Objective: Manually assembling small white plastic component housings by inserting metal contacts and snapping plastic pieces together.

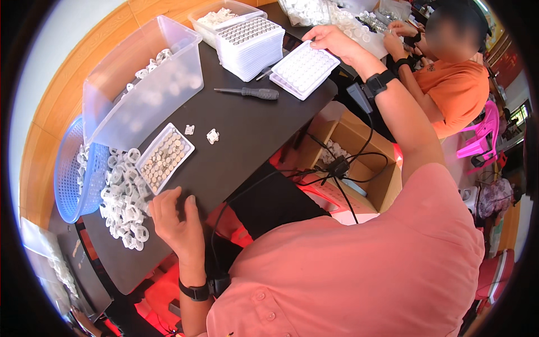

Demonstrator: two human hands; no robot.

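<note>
My left hand point(178, 224) rests at the table's near edge, thumb and fingers apart, with nothing in it. Just beyond its fingertips sits a small white tray point(190, 147) holding many round, shiny metal discs. A heap of white plastic rings point(124, 196) lies to its left. Farther off, at the far right of the table, my right hand point(337, 44) has its fingers closed at the upper edge of a white plastic tray point(304, 68) with rows of round pockets. Two small white plastic parts, one a clip-like piece point(212, 136), lie in mid-table.
A grey-handled screwdriver point(261, 94) lies near a tall stack of white trays point(250, 53). Clear bin point(146, 95) and blue basket point(70, 185) stand at left. Below the table are an open cardboard box point(376, 160) and black cables point(338, 167). A person in orange point(457, 92) works at right.
</note>
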